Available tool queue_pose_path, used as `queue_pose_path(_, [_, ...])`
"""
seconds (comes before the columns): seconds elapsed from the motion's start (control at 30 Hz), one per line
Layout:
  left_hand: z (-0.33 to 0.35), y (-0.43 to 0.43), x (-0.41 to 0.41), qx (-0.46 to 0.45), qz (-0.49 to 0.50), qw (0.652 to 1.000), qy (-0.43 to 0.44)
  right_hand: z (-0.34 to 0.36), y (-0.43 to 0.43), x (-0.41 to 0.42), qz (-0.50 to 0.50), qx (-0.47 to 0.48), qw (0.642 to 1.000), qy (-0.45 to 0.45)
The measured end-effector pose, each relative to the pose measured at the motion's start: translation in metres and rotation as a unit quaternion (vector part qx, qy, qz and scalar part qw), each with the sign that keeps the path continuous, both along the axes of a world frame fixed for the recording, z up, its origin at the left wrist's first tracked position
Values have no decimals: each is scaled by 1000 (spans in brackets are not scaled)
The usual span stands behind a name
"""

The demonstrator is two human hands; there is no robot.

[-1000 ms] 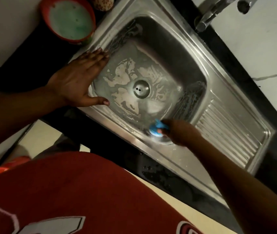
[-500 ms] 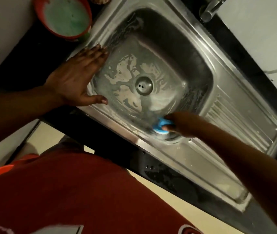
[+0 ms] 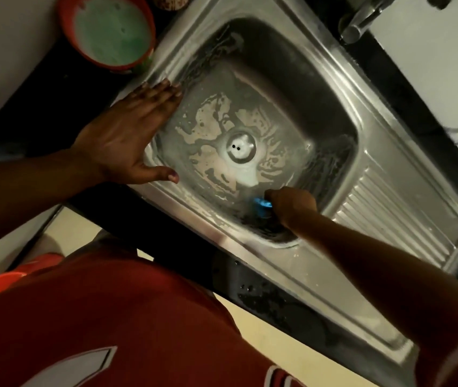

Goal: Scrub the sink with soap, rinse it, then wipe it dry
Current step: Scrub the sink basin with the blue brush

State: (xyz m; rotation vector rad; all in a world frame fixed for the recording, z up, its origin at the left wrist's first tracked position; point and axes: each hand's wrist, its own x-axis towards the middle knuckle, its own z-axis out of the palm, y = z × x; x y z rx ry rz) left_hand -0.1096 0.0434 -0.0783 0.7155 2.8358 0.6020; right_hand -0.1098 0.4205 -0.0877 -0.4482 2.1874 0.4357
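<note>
A person's right hand [image 3: 292, 202] grips a blue scrubber [image 3: 261, 205] against the near wall of a soapy steel sink [image 3: 250, 88] set in a dark bench [image 3: 41, 107]. The left hand [image 3: 127, 138] lies flat and empty on the sink's rim, near a red bowl [image 3: 109, 32] of green liquid.

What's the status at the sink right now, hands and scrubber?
Left hand flat on sink rim, bracing. Right hand shut on blue scrubber, at basin's near wall. Suds around drain. Nothing in the way.
</note>
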Motion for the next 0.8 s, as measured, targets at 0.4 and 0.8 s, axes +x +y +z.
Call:
queue_pose_path(0.4, [3, 1, 2, -1, 2, 1000, -13, 6, -8, -35, 54, 45, 993, 99])
queue_pose_path(0.8, [0, -1, 1, -4, -1, 1000, -18, 25, 18, -112, 108, 131, 959, 228])
